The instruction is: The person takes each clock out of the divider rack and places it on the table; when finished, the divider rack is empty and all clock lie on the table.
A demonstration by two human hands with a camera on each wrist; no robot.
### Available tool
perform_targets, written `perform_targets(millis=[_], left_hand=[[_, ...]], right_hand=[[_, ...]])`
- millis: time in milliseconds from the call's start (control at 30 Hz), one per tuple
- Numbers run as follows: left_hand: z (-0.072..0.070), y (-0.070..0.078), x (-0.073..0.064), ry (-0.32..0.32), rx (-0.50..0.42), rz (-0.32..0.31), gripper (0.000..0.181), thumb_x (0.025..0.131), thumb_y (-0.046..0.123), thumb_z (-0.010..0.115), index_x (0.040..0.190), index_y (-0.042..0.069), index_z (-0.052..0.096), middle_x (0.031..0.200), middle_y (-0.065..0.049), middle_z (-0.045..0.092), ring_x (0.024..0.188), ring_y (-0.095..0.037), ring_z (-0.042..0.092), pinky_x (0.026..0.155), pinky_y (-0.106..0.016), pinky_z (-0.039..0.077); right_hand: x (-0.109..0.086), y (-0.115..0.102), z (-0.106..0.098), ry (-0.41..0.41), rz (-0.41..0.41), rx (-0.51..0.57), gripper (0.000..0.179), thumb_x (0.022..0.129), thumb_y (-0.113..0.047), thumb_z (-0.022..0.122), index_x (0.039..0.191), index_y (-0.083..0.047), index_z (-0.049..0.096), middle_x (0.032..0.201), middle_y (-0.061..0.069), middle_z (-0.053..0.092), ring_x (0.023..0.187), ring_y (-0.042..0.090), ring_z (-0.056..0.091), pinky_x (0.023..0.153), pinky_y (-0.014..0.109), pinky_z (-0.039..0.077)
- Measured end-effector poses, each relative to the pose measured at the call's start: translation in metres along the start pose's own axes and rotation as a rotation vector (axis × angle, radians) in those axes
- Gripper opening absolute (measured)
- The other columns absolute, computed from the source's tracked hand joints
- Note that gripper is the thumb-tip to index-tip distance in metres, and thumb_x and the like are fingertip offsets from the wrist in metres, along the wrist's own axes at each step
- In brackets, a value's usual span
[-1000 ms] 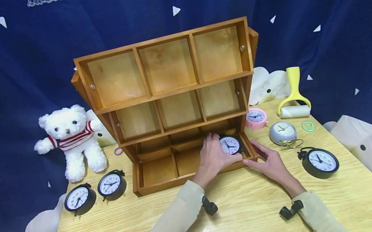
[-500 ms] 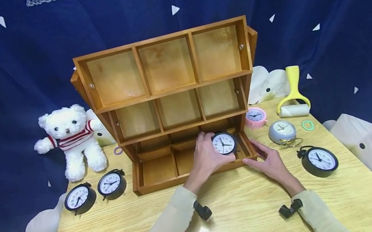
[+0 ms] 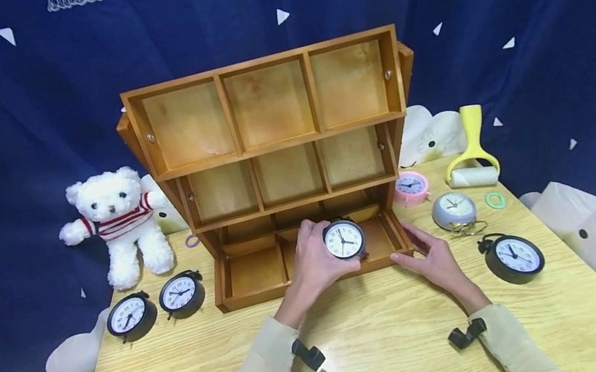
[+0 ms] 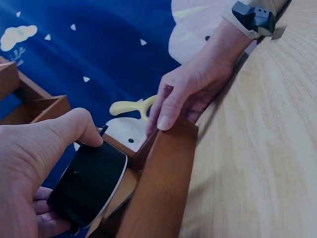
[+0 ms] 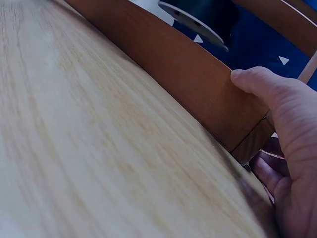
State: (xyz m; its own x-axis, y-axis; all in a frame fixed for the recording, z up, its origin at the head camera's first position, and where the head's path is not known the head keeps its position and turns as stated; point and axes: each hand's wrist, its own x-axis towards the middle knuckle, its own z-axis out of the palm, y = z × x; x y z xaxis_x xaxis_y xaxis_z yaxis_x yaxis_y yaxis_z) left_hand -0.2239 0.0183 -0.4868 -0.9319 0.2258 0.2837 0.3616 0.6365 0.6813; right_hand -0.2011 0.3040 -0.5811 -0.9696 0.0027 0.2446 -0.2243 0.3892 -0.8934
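Note:
My left hand (image 3: 312, 263) grips a black alarm clock (image 3: 344, 239) with a white dial, thumb on one side and fingers on the other. The clock hovers over the bottom tray of a brown wooden tiered storage box (image 3: 277, 292), its face turned up towards me. In the left wrist view, the black back of the clock (image 4: 89, 181) shows above the box's front wall (image 4: 166, 183). My right hand (image 3: 434, 265) holds the box's front right corner. The right wrist view shows its thumb on the front wall (image 5: 198, 74) and its fingers around the end.
Two black alarm clocks (image 3: 131, 316) (image 3: 181, 295) lie left of the box, near a white teddy bear (image 3: 127, 222). To the right are a pink clock (image 3: 411, 187), a grey clock (image 3: 454, 210), another black clock (image 3: 514, 257), a yellow lint roller (image 3: 471, 149) and a green ring (image 3: 495, 200).
My left hand has lifted the black alarm clock from the bottom tray's right compartment and carried it left and towards me. The right hand has stayed at the box's corner.

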Motion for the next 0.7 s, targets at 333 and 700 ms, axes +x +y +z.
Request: perform_targets(millis=[333, 700], left_hand=[[-0.028, -0.02, -0.026, 0.02, -0.019, -0.056, 0.085, 0.052, 0.034, 0.095, 0.128, 0.007, 0.067, 0.111, 0.0, 0.049, 0.102, -0.02, 0.056, 0.087, -0.036, 0.058], [-0.056, -0.05, -0.053, 0.088, -0.062, -0.092, 0.084, 0.051, 0.027, 0.095, 0.126, 0.005, 0.066, 0.115, -0.002, 0.052, 0.105, -0.022, 0.056, 0.09, -0.04, 0.058]], right_hand=[[0.0, 0.002, -0.002, -0.001, 0.001, 0.007, 0.079, 0.088, -0.017, 0.087, 0.155, -0.002, 0.048, 0.158, 0.021, 0.047, 0.142, 0.039, 0.047, 0.102, 0.006, 0.041], [0.0, 0.001, -0.001, -0.007, 0.002, -0.022, 0.078, 0.088, -0.019, 0.087, 0.155, -0.003, 0.049, 0.157, 0.024, 0.047, 0.142, 0.039, 0.047, 0.102, 0.005, 0.04]])
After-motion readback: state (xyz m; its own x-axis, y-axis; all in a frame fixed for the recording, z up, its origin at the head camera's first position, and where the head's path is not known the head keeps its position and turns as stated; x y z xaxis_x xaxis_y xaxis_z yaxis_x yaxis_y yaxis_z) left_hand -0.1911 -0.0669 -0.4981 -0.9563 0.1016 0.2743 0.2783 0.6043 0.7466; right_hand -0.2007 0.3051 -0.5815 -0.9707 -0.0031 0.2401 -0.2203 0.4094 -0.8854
